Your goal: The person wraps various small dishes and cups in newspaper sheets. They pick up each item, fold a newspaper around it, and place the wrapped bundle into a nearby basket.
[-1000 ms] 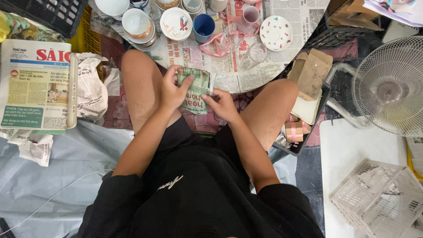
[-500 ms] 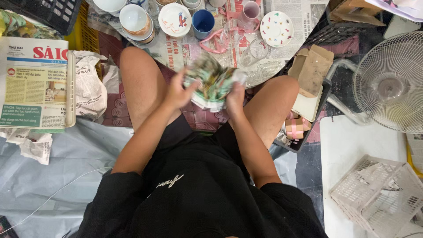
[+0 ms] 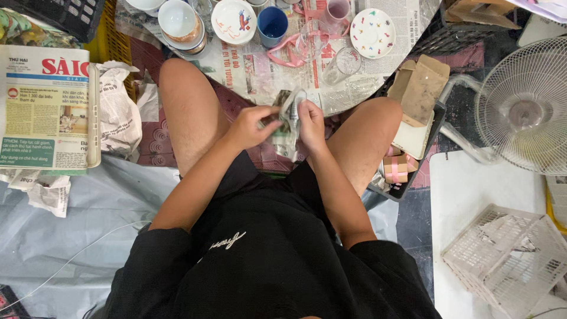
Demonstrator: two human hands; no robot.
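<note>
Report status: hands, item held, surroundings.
Left hand and right hand both gripping a crumpled newspaper bundle between the knees. Blue cup, glass, dotted saucer on newspaper ahead, untouched.

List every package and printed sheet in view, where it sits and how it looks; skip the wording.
Folded newspaper: far left on the floor, red masthead, green panel.
Newspaper sheet: spread under the crockery ahead, grey print.
Crumpled newspaper: held between left hand and right hand.
Brown cardboard boxes: beside the right knee, flat.
</note>
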